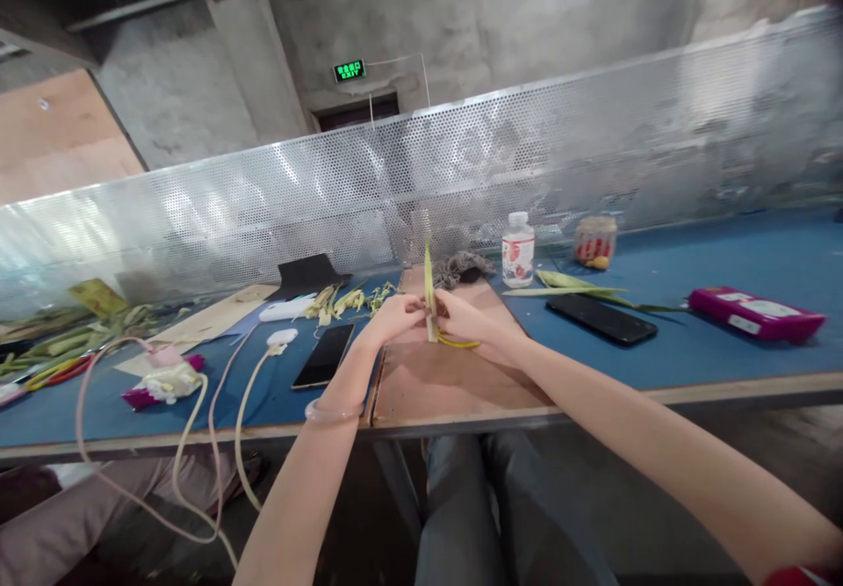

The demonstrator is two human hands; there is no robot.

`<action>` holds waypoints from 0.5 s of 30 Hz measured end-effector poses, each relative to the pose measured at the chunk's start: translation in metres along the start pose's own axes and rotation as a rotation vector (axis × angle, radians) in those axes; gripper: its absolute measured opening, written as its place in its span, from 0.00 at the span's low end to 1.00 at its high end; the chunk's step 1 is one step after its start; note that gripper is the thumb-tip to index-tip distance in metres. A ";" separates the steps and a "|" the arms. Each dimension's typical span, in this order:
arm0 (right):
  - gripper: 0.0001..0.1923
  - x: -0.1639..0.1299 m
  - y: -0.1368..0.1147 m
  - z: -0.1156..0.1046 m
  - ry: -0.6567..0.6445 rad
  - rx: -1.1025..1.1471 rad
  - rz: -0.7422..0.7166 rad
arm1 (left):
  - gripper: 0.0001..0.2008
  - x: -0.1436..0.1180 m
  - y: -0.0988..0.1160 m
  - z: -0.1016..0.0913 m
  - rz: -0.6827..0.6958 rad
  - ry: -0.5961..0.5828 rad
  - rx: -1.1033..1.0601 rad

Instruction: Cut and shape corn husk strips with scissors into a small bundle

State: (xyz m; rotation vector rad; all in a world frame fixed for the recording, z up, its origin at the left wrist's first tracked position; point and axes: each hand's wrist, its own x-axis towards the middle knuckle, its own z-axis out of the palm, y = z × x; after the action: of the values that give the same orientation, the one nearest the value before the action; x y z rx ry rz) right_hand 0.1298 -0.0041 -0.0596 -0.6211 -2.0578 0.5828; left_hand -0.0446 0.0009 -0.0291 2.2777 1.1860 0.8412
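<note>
- Green leaf strip: one, upright between your two hands, over the brown board.
- Your left hand and right hand both pinch its lower end, fingers pressed together.
- Two phones: one left of the board, one right.
- One bottle, one jar, one pink box.

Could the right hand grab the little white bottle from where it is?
Probably yes. The right hand is shut on the green leaf strip, so it must let go first. The white bottle stands just beyond it on the blue table, with nothing between.
</note>
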 end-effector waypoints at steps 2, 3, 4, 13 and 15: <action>0.20 0.000 -0.001 0.000 0.003 -0.009 -0.012 | 0.07 0.000 0.003 0.000 0.009 0.055 -0.017; 0.24 0.000 -0.002 0.001 0.006 -0.013 -0.018 | 0.07 0.000 0.004 0.000 0.014 0.080 -0.023; 0.27 -0.001 -0.003 0.001 0.008 -0.015 -0.023 | 0.07 0.000 0.006 0.000 0.019 0.103 -0.026; 0.40 -0.003 -0.009 0.008 0.097 -0.080 0.058 | 0.02 -0.001 0.011 -0.001 0.048 0.143 -0.041; 0.39 -0.003 -0.010 0.008 0.112 -0.105 0.084 | 0.02 0.000 0.011 -0.002 0.047 0.139 -0.043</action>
State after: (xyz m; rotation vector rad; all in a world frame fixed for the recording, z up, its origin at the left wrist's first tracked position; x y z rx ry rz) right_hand 0.1226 -0.0152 -0.0594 -0.7873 -1.9739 0.4785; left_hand -0.0398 -0.0049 -0.0216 2.2512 1.1653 1.0477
